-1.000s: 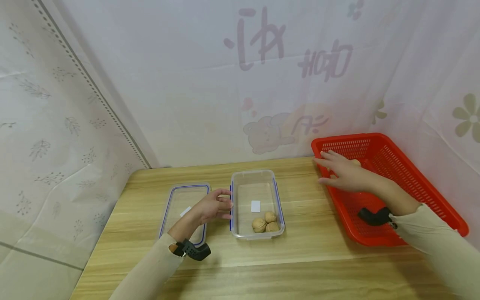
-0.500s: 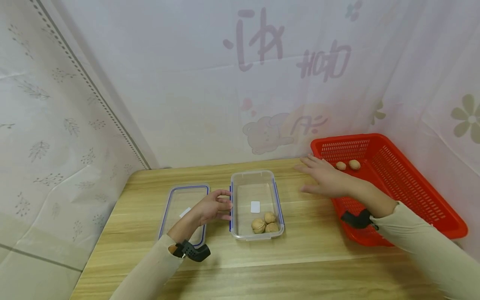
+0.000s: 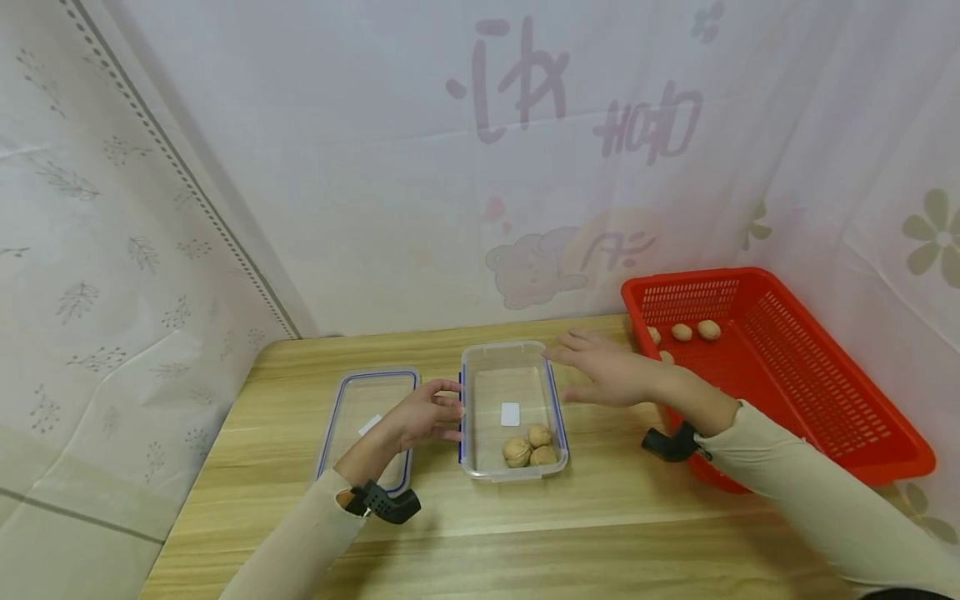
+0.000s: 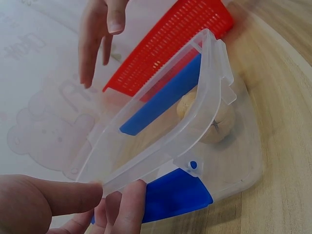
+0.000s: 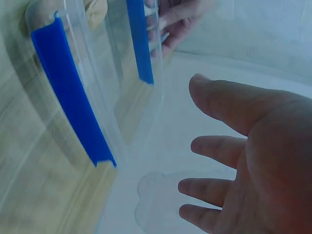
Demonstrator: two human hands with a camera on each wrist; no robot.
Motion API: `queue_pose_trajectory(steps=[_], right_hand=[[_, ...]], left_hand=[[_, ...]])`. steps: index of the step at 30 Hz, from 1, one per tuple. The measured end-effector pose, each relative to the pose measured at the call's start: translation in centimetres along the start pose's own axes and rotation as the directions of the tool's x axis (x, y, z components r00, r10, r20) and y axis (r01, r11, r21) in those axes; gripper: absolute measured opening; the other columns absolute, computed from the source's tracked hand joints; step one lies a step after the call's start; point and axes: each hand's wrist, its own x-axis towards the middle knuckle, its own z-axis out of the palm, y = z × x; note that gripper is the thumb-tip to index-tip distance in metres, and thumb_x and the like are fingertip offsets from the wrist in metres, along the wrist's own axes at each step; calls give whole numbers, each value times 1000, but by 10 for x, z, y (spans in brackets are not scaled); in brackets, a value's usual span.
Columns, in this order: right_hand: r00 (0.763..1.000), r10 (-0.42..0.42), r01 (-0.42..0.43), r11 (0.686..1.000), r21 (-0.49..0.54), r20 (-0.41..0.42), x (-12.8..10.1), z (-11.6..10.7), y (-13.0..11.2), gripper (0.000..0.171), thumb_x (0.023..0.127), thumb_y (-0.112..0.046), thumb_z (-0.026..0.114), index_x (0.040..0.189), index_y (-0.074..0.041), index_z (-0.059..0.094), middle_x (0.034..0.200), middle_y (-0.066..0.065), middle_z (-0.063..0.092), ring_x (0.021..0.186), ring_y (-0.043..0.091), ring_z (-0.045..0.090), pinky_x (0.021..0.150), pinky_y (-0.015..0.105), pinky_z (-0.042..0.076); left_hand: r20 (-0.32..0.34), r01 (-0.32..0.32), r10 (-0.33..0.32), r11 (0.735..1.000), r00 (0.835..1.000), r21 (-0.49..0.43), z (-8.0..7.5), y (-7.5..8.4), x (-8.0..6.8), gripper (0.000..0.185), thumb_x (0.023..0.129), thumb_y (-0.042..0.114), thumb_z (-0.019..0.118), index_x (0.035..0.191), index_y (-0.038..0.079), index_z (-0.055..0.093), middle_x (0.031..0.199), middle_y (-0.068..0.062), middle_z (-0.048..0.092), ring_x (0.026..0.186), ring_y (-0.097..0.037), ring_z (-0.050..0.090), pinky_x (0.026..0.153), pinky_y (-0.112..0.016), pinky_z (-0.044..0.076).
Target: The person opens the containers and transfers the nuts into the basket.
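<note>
A clear plastic food container [image 3: 491, 475] with blue side latches stands on the table, holding three walnuts [image 3: 517, 452] in its near right corner. My left hand [image 3: 416, 417] grips its left side; the left wrist view shows thumb and fingertips pinching the rim beside the blue latch [image 4: 178, 195]. To the right of the container, my right hand [image 3: 611, 371] hovers palm down, fingers spread, fingertips close over the right rim. Nothing is in it: the right wrist view shows its bare fingers [image 5: 214, 192] and thumb extended.
A red plastic basket [image 3: 787, 358] stands at the right, with several walnuts [image 3: 708, 330] near its far left corner. The container's lid [image 3: 375, 387], edged with a blue seal, lies flat at the left, partly under my left forearm. A printed curtain [image 3: 390, 208] hangs behind the wooden table [image 3: 480, 558].
My right hand has moved left, from over the red basket to the container's right edge, uncovering walnuts in the basket. My left hand stays at the container's left side.
</note>
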Motion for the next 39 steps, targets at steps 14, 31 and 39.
queue_pose_trajectory(steps=[14,31,39], right_hand=[[992,-83,75,994,76,98,30,20,-23,62,99,-30,68,151,-4,47,157,25,38,148,46,27,122,62,23],[938,-156,80,966,245,309,66,36,-36,49,100,-16,66,145,-4,53,145,11,55,133,30,52,113,45,46],[895,-142,24,962,272,422,75,47,-37,46,96,-6,65,141,-3,57,137,13,60,125,28,58,106,36,51]], left_hand=[[-2,0,0,1000,1000,3,0,0,0,49,100,-8,56,144,-6,36,106,-11,53,90,-19,57,79,-39,65],[12,-4,4,1000,1000,-6,-2,-1,2,50,100,-7,56,146,-6,34,106,-11,52,89,-19,58,79,-38,65],[9,1,-1,1000,1000,-4,-3,-1,2,51,100,-7,55,146,-6,34,107,-12,52,90,-19,57,79,-37,65]])
